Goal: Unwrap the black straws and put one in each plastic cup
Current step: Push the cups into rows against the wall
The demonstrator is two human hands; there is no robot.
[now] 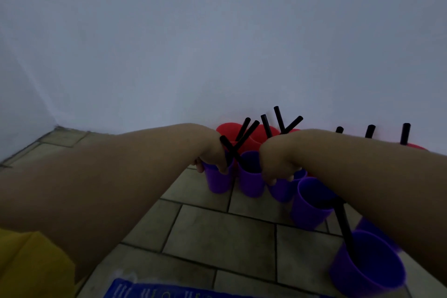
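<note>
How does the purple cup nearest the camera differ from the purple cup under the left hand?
The nearest purple cup stands alone at lower right, untouched; the far-left purple cup is gripped at its rim by the left hand. The nearest one looks larger, being closer. Both are purple and hold a black straw.

You are looking at what seems a plain indoor room, perhaps in a home. A bare pale wall (217,31) is meeting a floor (217,232) of grey-green rectangular tiles, and plastic cups (250,176) are standing directly on it along the wall.
</note>
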